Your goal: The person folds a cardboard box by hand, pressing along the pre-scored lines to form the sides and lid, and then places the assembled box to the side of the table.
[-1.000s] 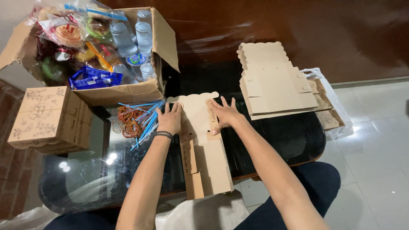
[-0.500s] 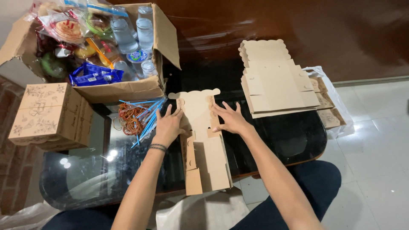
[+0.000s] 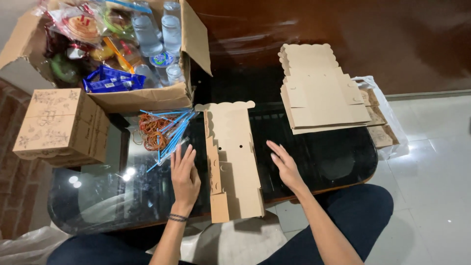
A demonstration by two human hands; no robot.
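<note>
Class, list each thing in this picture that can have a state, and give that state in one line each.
Flat box blank: unfolded, lying on the glass table.
Big carton: flaps open, filled.
Patterned box: closed.
Stack of blanks: flat.
Left hand: open, empty.
Right hand: open, empty.

Flat box blank (image 3: 234, 157) on table (image 3: 324, 157), between hands

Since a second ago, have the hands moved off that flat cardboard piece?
Yes. Both the left hand and right hand pulled back toward the person, off the flat cardboard box blank, which stays beside the rubber bands.
</note>
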